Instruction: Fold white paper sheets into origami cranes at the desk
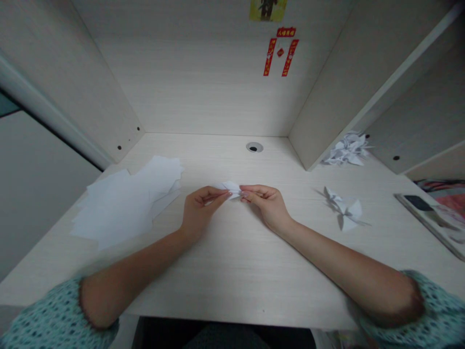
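Note:
A small piece of folded white paper [231, 186] is pinched between my two hands, just above the middle of the desk. My left hand [201, 208] grips its left part with thumb and fingertips. At its right end, the thumb and fingers of my right hand [267, 203] are closed on it. The fingertips cover part of the paper, so its full shape is hidden. Left of my left hand lies a spread stack of white paper sheets [123, 203]. To the right of my right hand sit folded paper pieces [345, 208] with pointed wings.
A heap of folded white paper [348, 149] lies beyond the right partition [327, 97]. Near the right edge is a flat tray-like object [432, 223] with a dark item on it. A round cable hole [255, 147] is set at the back of the desk [232, 281].

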`<state>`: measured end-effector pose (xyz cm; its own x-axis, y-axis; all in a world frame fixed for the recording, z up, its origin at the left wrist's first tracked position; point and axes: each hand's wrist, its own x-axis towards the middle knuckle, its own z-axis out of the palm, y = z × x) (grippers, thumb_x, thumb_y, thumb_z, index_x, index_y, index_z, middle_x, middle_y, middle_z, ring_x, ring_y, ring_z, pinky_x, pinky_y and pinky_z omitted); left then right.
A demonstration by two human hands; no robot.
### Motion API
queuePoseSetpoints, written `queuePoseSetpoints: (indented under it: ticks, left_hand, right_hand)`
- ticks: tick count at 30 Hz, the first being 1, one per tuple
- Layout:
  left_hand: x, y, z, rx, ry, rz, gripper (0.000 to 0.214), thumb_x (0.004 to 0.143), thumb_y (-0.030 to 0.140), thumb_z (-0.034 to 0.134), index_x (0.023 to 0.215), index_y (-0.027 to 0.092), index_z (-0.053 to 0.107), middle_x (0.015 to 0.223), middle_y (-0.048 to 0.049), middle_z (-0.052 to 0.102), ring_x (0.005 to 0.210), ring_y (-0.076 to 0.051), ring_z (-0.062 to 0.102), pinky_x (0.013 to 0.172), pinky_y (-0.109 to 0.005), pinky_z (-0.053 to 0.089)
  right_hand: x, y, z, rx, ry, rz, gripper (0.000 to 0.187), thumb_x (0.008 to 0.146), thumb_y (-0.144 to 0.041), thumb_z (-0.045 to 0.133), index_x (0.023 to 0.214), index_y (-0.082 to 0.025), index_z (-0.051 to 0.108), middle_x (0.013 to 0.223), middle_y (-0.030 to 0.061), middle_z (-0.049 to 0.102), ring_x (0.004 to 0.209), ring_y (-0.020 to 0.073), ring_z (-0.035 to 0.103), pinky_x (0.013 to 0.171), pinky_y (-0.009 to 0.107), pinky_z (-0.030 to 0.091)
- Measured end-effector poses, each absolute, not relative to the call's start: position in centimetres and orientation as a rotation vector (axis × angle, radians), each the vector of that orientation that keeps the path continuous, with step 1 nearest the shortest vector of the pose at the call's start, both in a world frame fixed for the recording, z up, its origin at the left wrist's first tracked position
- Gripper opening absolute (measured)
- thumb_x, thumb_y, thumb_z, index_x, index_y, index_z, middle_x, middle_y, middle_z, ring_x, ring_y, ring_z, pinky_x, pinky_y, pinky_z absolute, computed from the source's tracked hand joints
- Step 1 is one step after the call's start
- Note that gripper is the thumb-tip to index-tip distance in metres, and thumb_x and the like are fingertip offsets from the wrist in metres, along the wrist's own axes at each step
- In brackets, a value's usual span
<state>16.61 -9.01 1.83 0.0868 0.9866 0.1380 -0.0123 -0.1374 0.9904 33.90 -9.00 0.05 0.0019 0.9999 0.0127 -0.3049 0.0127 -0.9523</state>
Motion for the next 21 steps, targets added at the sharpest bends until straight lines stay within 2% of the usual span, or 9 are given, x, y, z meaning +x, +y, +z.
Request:
queuePoseSetpoints:
  ticks: [21]
  left_hand:
    - [16.95,-9.04,2.25,1.242,1.102,1.22,0.022,0.067,0.036,0.074,0.075,0.016,0.069,0.082,-0.0049,0.073,0.077,-0.018,0.067,0.078,-0.031,0.052]
  right_hand:
    - [33.7,-9.24,0.3,-0.986,-1.035,1.283,0.022,0.062,-0.032,0.078,0.081,-0.022,0.075,0.07,0.0027,0.072,0.06,0.0124,0.063,0.063,0.028,0.052]
